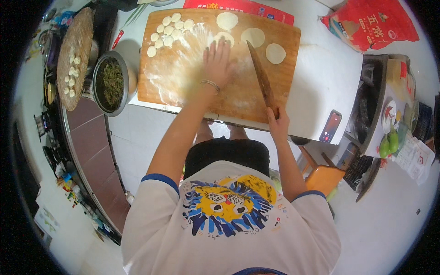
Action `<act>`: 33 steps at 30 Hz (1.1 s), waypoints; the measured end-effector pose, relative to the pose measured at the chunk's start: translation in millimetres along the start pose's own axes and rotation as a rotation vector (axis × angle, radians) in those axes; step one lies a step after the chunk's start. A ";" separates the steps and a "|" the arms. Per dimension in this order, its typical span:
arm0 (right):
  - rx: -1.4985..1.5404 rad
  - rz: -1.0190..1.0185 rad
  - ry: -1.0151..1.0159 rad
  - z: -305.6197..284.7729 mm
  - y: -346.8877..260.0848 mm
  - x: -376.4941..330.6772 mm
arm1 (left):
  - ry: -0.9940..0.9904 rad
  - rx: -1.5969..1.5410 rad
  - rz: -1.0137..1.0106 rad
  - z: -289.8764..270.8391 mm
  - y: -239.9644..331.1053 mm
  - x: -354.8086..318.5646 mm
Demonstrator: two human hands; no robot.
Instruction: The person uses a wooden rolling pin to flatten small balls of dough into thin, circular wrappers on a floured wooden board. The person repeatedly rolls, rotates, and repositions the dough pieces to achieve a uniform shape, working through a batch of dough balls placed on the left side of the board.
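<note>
On the far left, a round woven tray carries finished dumplings, and beside it sits a metal bowl of dark green filling. Across the floured wooden board, small dough pieces cluster at the back left. The left hand lies flat, fingers spread and gripping nothing, pressing a dough round near the board's middle. Rolled wrappers lie just beyond. The right hand is closed around the near end of a rolling pin, which slants across the board. A phone rests near the table's front edge; a swing of the pin's handle or an elbow could likely knock it off. Thin wrappers lying close together might stick if the flour runs short.
</note>
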State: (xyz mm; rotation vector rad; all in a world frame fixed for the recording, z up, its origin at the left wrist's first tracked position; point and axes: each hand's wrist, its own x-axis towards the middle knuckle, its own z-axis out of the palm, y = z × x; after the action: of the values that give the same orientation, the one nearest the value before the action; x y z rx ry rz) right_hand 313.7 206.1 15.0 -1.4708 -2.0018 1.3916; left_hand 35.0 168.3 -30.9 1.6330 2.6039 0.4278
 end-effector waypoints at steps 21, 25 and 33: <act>-0.849 -0.805 -0.158 68.9 -64.4 65.7 | -0.073 -0.110 -0.089 -60.4 -56.5 -126.5; -0.920 -0.794 -0.220 72.2 -62.3 56.8 | -0.103 -0.118 -0.126 -60.2 -51.7 -150.0; -0.848 -0.888 -0.069 84.7 -64.6 75.7 | -0.063 -0.123 -0.178 -66.2 -51.9 -134.8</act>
State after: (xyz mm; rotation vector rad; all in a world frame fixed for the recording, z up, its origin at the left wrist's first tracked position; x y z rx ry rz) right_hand 184.9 225.8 4.7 -0.5046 -2.8986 0.2174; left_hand 37.8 13.5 4.5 1.3416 2.5907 0.5059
